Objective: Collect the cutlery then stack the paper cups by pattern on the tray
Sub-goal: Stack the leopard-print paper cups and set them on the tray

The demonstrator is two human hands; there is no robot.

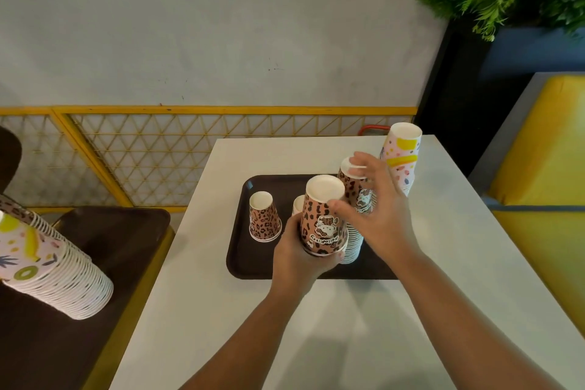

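The white rectangular desk (pixel 316 310) carries a dark brown plastic tray (pixel 250 260). Left hand (pixel 296 258) fingers grasp an upturned leopard-print paper cup (pixel 323 222) above the tray. Right hand (pixel 376 209), fingers spread loose, touches the tall leopard-print cup stack (pixel 354 196). A single leopard cup (pixel 264 218) stands on the tray's left.

Your tray (pixel 253 266) sits on the table (pixel 348 326). On it, a single cup (pixel 264 218) stands left of the cup stack (pixel 354 231); another stack (pixel 402 158) stands behind, at right.
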